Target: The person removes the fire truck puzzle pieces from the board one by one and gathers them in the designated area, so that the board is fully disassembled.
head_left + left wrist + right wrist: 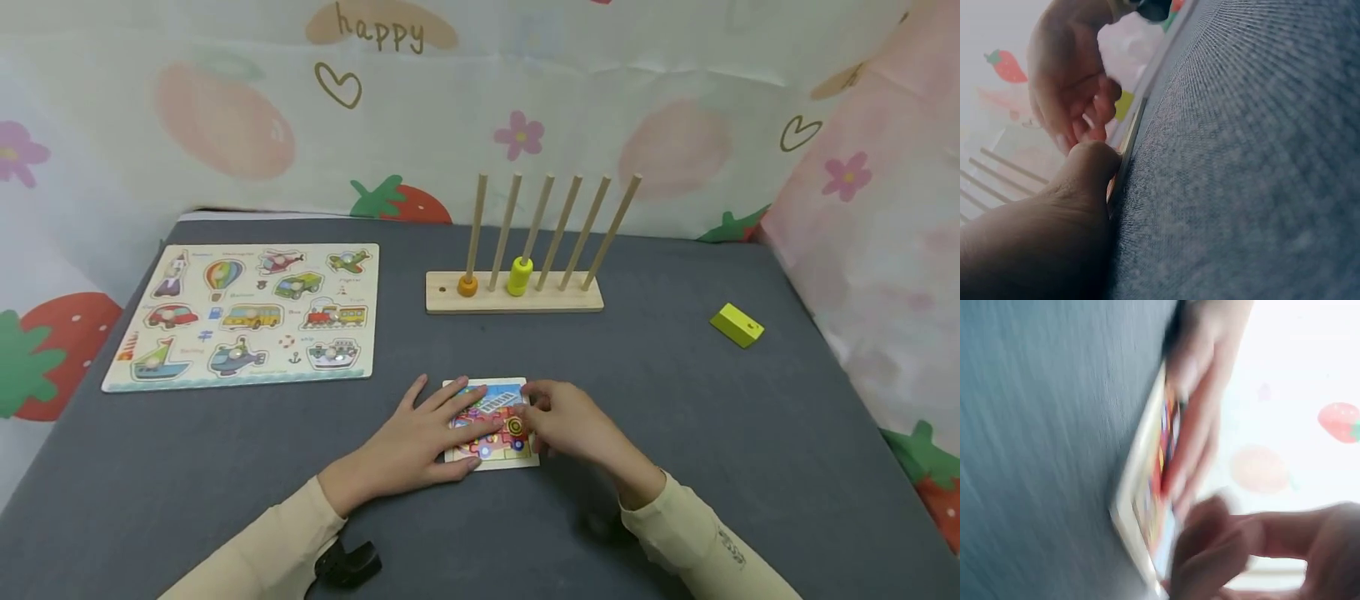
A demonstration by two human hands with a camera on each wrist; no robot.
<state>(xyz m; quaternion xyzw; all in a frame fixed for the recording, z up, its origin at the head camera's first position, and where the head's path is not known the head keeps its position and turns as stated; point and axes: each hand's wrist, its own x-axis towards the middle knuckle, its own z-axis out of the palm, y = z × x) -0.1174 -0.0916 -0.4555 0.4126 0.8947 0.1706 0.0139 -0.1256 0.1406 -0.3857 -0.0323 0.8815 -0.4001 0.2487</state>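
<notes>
A small jigsaw puzzle [495, 457] with a pale frame and a red fire-truck picture lies flat on the table. My left hand [408, 446] rests on its left part, with spread, nearly straight fingers over the picture. At the puzzle's right edge, my right hand [573, 425] bends its fingers close to the pieces. The right wrist view is blurred; bent fingers [1213, 544] show there beside the puzzle frame [1124, 506]. Whether they pinch a piece is hidden. In the left wrist view, the right hand [1072, 81] hovers just beyond the left thumb [1088, 165].
A vehicle puzzle board [288, 377] lies at the left. Behind the small puzzle stands a wooden peg stand [442, 302] with several upright rods, an orange bead [467, 287] and yellow-green beads [519, 277]. A yellow block [737, 325] is at the right, on the dark tablecloth [225, 467].
</notes>
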